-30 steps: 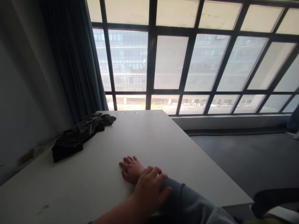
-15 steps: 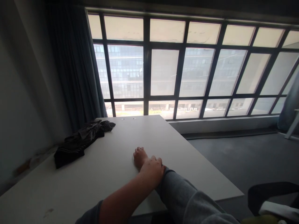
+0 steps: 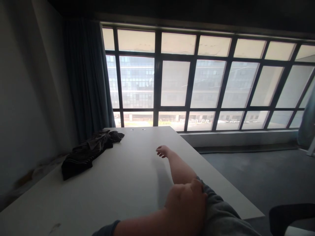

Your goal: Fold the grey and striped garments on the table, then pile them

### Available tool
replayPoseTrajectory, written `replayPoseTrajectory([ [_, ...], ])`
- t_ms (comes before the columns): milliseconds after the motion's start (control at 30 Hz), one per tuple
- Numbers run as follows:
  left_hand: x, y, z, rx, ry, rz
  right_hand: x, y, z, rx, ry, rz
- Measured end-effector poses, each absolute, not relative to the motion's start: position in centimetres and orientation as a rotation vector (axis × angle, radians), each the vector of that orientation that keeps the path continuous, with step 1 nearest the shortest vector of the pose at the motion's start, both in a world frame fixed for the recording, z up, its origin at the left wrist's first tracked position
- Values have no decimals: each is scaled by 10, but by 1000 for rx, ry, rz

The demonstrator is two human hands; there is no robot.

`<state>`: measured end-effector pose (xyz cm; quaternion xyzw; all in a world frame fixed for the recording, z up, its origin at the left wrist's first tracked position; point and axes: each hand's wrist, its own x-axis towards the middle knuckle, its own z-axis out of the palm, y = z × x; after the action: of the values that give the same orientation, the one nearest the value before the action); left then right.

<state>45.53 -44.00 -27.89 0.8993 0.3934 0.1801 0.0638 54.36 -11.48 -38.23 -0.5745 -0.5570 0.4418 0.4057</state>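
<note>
Left hand point(image 3: 188, 205) gripping soft grey sleeve point(image 3: 221, 216); right hand point(image 3: 162, 151) above smooth white table point(image 3: 118, 183).

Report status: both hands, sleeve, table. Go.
Left hand gripping grey sleeve on right forearm, pushed up. Right hand out over white table, fingers loosely curled, holding nothing. Dark striped cloth far left, apart from both hands.

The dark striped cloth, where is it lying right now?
In the head view the dark striped cloth lies bunched on the far left part of the white table, near the blue curtain and apart from both hands.
</note>
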Motion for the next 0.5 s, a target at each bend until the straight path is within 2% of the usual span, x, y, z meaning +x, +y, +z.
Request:
replayPoseTrajectory([
  [100,444,-447,-285,2614,1180,597,572,-99,-374,-1294,-970,1196],
  [267,426,-420,-311,2348,1067,828,611,-96,-379,-1033,-391,1078],
  [500,420,-384,-387,1872,536,896,646,-105,-381,-915,-126,941],
])
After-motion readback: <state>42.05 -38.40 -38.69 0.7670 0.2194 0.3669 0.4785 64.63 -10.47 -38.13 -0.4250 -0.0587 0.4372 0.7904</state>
